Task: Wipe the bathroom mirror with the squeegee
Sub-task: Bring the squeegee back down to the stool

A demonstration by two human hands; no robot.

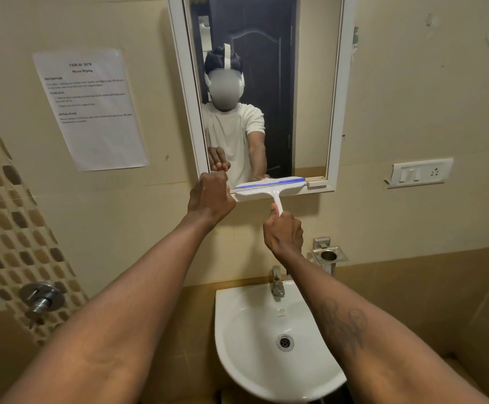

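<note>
Notice: a paper sheet [90, 109] is fixed to the wall left of the mirror; "TASK ID 3078", "Mirror Wiping", "DESCRIPTION", "TASK GOAL" and "INITIAL STATE" can be read, while the smaller print is too blurred.
Squeegee: the white squeegee [271, 189] with a blue strip is laid level along the bottom edge of the mirror [310, 83], with its handle pointing down.
Right hand: the handle is gripped in the curled fingers of the right hand [284, 233], with the thumb laid up along it.
Left hand: the left hand [209, 196] is set against the mirror's lower left corner, just beside the blade's left end; its fingers are curled, and whether anything is gripped cannot be told.
Surroundings: a white sink [237, 330] with a tap [277, 284] is mounted below, a metal holder [328, 255] to its right, a switch plate [421, 172] on the right wall, and a valve [41, 298] at the lower left.
Obstruction: a small ledge piece [316, 180] sits in the frame's lower right corner, at the blade's right end.
Edges: the blade is hemmed in by the left hand and the ledge piece; open glass is left above it.
</note>
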